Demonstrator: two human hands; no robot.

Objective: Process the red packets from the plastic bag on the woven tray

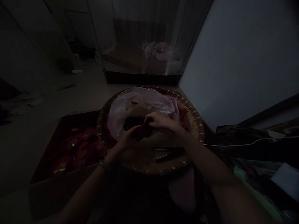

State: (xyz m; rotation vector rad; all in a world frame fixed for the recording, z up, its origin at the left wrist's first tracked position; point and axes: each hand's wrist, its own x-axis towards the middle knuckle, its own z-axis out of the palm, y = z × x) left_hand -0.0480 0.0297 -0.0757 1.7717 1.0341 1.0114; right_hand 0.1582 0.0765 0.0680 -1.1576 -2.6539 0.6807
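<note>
A round woven basket tray [198,124] rests in front of me in dim light. A clear plastic bag [140,102] lies in it over red pieces [181,109]. My left hand [127,138] and my right hand [158,121] meet at the bag's near edge. Both have their fingers closed on a small dark red item [142,129] between them; I cannot make out what it is. A dark tool like scissors [167,154] lies on the tray just below my right wrist. A bangle sits on my left wrist.
A cardboard box [46,183] of red packets stands to the left of the tray. A netted bed [142,59] is behind, a wall to the right. A white cable [245,143] and cloth lie at right.
</note>
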